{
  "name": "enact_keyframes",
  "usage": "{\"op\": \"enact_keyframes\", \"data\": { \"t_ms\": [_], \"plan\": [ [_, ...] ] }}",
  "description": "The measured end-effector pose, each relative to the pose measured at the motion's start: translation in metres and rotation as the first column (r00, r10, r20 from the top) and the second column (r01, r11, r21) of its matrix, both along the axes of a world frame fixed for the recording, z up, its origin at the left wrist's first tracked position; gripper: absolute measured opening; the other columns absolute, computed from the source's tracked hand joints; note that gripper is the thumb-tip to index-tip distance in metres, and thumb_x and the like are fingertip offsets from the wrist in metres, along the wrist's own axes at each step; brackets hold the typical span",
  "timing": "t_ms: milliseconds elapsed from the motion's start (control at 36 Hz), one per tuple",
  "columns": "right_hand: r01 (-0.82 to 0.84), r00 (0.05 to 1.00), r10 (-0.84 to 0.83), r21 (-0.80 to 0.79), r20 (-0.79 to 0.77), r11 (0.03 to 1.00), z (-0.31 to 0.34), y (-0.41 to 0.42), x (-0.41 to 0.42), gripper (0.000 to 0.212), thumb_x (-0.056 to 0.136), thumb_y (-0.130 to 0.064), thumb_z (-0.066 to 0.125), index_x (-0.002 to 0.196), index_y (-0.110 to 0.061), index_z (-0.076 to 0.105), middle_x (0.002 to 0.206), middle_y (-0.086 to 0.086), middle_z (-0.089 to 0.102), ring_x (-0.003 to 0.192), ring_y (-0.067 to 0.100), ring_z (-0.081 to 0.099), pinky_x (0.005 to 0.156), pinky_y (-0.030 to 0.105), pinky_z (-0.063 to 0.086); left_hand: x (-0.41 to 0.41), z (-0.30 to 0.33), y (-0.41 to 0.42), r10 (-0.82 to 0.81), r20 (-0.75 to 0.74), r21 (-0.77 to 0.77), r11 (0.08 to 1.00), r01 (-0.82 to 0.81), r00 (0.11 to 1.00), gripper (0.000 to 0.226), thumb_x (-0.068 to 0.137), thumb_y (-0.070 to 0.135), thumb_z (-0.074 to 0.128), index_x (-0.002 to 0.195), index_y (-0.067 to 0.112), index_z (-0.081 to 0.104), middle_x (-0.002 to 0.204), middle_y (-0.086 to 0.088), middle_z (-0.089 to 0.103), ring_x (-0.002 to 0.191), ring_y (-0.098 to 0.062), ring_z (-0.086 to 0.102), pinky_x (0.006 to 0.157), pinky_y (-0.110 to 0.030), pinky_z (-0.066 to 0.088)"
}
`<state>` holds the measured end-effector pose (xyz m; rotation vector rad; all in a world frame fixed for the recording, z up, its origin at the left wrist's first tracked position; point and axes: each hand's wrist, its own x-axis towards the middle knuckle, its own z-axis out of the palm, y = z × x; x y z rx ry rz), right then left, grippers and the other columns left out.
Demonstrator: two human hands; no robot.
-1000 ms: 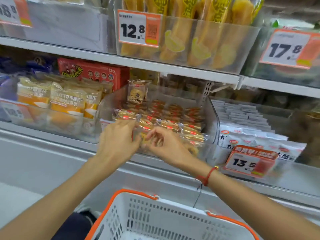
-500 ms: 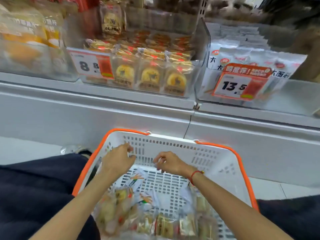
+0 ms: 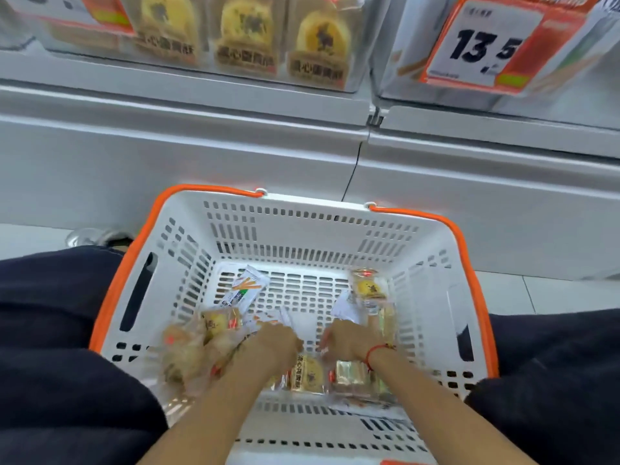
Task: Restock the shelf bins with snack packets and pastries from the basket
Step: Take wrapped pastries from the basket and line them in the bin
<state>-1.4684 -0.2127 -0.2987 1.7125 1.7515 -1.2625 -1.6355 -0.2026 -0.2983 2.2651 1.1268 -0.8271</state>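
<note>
A head-worn camera looks down into a white plastic shopping basket [image 3: 302,236] with an orange rim, sitting on the floor between the person's dark-clothed knees. Both bare forearms reach into it from the bottom of the view.

The left hand [image 3: 271,345] and the right hand [image 3: 345,342] are low in the basket, close together but apart, over a loose pile of wrapped goods. The fingers of both hands curl downward and are blurred; whether they pinch a wrapper or only hover over one cannot be told. A red string bracelet [image 3: 375,352] circles the right wrist.

Just below the hands lies a clear-wrapped yellow pastry [image 3: 307,372] with dark printed characters. More pastries [image 3: 188,350] are heaped against the basket's left wall, and one more [image 3: 369,288] leans near the right wall. A white snack packet [image 3: 243,290] showing orange sticks lies on the basket floor, farther from the person.

Above, at the top of the view, a clear shelf bin [image 3: 241,38] holds a row of the same yellow pastries standing upright. To its right hangs an orange price tag [image 3: 486,41] reading 13.5.

Likely risks: the film wrappers look slippery and overlap, so a hasty grab could lift two at once or drop one outside the basket on the way up. Squeezing could crush a soft pastry. The snack packet could also land in the pastry bin by mistake.
</note>
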Motion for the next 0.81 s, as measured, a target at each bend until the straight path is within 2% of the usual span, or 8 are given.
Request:
{"op": "enact_keyframes", "data": {
  "t_ms": [83, 250, 361, 472, 583, 667, 750, 806],
  "plan": [
    [0.009, 1.0, -0.009, 0.001, -0.027, 1.0, -0.005, -0.007, -0.001, 0.035, 0.085, -0.031, 0.07, 0.119, -0.022, 0.068, 0.134, -0.002, 0.057, 0.12, 0.017, 0.054, 0.09, 0.024, 0.04, 0.002, -0.005, -0.009, -0.022, -0.04, -0.003, 1.0, 0.022, 0.999, 0.03, 0.097, 0.018, 0.045, 0.124, 0.022, 0.058, 0.118, -0.011, 0.061, 0.113, -0.03, 0.056, 0.086, -0.04, 0.049],
    [-0.037, 0.995, 0.039, 0.02, -0.088, 0.999, -0.007, -0.001, -0.003, 0.025, 0.086, -0.027, 0.07, 0.108, -0.017, 0.074, 0.118, -0.001, 0.068, 0.107, 0.017, 0.061, 0.091, 0.026, 0.046, 0.001, -0.006, -0.007, -0.016, 0.014, 0.051, 0.999, 0.015, 1.0, 0.036, 0.097, 0.022, 0.051, 0.133, 0.022, 0.054, 0.133, -0.009, 0.047, 0.128, -0.026, 0.038, 0.104, -0.038, 0.033],
    [0.097, 0.97, -0.109, -0.067, -0.217, 0.993, 0.002, 0.006, 0.01, 0.019, 0.087, -0.021, 0.069, 0.104, -0.015, 0.075, 0.1, 0.001, 0.072, 0.087, 0.01, 0.059, 0.084, 0.025, 0.049, 0.005, 0.005, 0.0, 0.093, 0.108, -0.002, 0.996, -0.094, 0.99, 0.031, 0.097, 0.025, 0.052, 0.126, 0.019, 0.058, 0.127, -0.008, 0.054, 0.122, -0.025, 0.046, 0.097, -0.036, 0.04],
    [0.109, 0.946, -0.147, -0.141, -0.29, 0.984, 0.023, 0.015, 0.019, 0.023, 0.09, -0.021, 0.066, 0.109, -0.01, 0.073, 0.073, -0.02, 0.066, 0.068, -0.005, 0.055, 0.065, 0.008, 0.042, 0.006, 0.026, 0.01, 0.191, 0.121, -0.136, 0.975, -0.174, 0.974, 0.03, 0.098, 0.036, 0.05, 0.121, 0.017, 0.055, 0.12, -0.009, 0.059, 0.111, -0.025, 0.054, 0.087, -0.033, 0.042],
    [0.054, 0.932, -0.092, -0.115, -0.351, 0.992, 0.049, 0.033, 0.018, 0.021, 0.09, -0.024, 0.066, 0.108, -0.016, 0.073, 0.093, -0.008, 0.069, 0.082, 0.002, 0.057, 0.083, 0.021, 0.045, -0.002, 0.044, 0.022, 0.304, 0.153, -0.331, 0.912, -0.241, 0.94, 0.014, 0.096, 0.032, 0.056, 0.097, 0.02, 0.05, 0.117, -0.007, 0.058, 0.109, -0.025, 0.056, 0.091, -0.036, 0.044],
    [0.094, 0.906, -0.114, -0.068, -0.408, 0.993, 0.073, 0.046, 0.016, 0.018, 0.088, -0.023, 0.068, 0.104, -0.017, 0.074, 0.105, 0.012, 0.07, 0.084, 0.012, 0.06, 0.084, 0.03, 0.051, -0.012, 0.064, 0.038, 0.441, 0.222, -0.414, 0.85, -0.326, 0.87, 0.019, 0.092, 0.025, 0.062, 0.084, 0.025, 0.046, 0.11, -0.008, 0.061, 0.104, -0.028, 0.062, 0.088, -0.038, 0.05],
    [0.176, 0.866, -0.132, 0.047, -0.482, 0.983, 0.1, 0.057, 0.013, 0.02, 0.087, -0.02, 0.07, 0.106, -0.018, 0.073, 0.103, 0.016, 0.07, 0.084, 0.013, 0.059, 0.077, 0.025, 0.049, -0.023, 0.098, 0.056, 0.569, 0.264, -0.456, 0.785, -0.419, 0.779, 0.016, 0.091, 0.018, 0.064, 0.097, 0.022, 0.049, 0.107, -0.006, 0.061, 0.079, -0.015, 0.057, 0.066, -0.022, 0.045],
    [0.247, 0.829, -0.157, 0.101, -0.536, 0.964, 0.119, 0.065, 0.009, 0.033, 0.086, -0.015, 0.071, 0.118, -0.02, 0.067, 0.105, 0.008, 0.067, 0.091, 0.012, 0.059, 0.076, 0.016, 0.049, -0.029, 0.125, 0.068, 0.599, 0.294, -0.437, 0.777, -0.453, 0.745, 0.025, 0.094, 0.02, 0.061, 0.115, 0.018, 0.049, 0.122, -0.008, 0.057, 0.09, -0.016, 0.055, 0.07, -0.022, 0.042]
  ]
}}
